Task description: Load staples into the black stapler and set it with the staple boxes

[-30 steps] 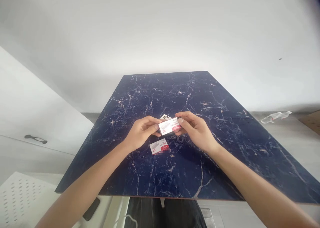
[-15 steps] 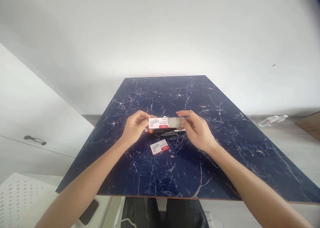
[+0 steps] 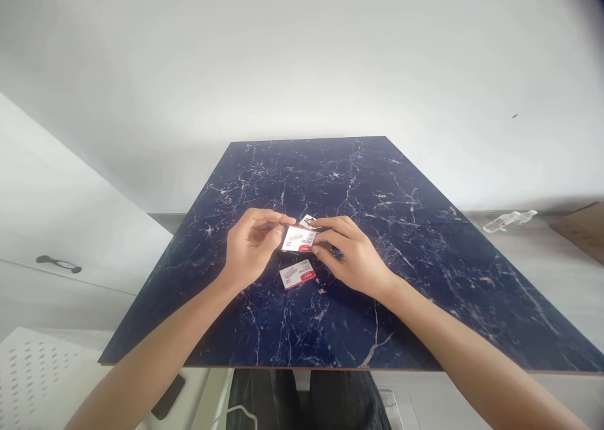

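Between both hands is a small white-and-red staple box (image 3: 298, 239) with a picture of a staple strip on its face. My left hand (image 3: 252, 244) grips its left end between thumb and fingers. On the right end, the fingertips of my right hand (image 3: 353, 252) are closed against the box. A second matching staple box (image 3: 297, 274) lies flat on the table just nearer to me. Behind the held box, a white piece with a dark mark (image 3: 308, 221) shows in part; my fingers cover the rest, along with some dark item.
The dark blue marble-patterned table (image 3: 302, 336) reaches toward a white wall. A black phone (image 3: 168, 397) rests on a pale surface at lower left. Beyond the table's right edge lies a clear plastic bottle (image 3: 509, 221), near a cardboard box (image 3: 578, 226).
The shiny silver part that stuck out of the box's right end is now inside or hidden. My right hand has come left, closer to my left hand.
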A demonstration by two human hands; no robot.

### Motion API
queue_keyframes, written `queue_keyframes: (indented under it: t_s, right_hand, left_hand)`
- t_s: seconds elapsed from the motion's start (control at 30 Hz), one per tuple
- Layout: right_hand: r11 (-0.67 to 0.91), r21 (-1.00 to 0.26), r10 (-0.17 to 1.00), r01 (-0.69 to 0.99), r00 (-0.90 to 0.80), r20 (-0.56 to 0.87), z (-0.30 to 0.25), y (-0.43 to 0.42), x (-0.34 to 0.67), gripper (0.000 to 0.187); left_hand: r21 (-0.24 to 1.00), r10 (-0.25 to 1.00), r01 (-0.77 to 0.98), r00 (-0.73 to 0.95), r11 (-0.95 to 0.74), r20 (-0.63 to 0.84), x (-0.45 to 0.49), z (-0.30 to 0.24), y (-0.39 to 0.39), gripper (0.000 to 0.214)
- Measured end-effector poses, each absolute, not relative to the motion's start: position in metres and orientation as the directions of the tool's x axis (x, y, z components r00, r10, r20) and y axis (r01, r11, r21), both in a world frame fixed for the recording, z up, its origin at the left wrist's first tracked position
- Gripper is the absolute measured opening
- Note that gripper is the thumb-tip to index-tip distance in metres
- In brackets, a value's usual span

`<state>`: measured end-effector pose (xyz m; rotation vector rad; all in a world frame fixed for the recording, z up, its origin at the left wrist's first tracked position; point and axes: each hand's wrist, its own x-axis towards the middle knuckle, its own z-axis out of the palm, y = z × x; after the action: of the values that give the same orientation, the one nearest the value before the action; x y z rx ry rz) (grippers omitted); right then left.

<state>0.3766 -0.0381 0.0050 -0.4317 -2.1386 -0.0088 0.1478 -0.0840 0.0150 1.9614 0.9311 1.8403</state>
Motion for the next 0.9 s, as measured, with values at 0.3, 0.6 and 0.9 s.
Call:
queue_keyframes:
  t_s: [0.3, 0.6, 0.9]
  right_hand:
    - [0.93, -0.196, 0.342, 0.312, -0.534, 0.773, 0.0077, -0.0418, 0.3795, 0.016]
    - [0.917, -0.242, 0.383, 0.317, -0.533, 0.755, 0.0069, -0.0421, 0.3798, 0.007]
    - [0.917, -0.231, 0.382, 0.324, -0.555, 0.739, 0.0075, -0.0384, 0.3836, 0.008]
  left_hand:
    - [0.555, 0.566, 0.342, -0.078, -0.758, 0.821, 0.151, 0.0122, -0.083, 0.008]
    - [0.568, 0.566, 0.362, -0.123, -0.74, 0.815, 0.1522, 0.0118, -0.0823, 0.007]
    - [0.685, 0.66, 0.281, -0.191, -0.673, 0.727, 0.1481, 0.01, -0.0755, 0.011]
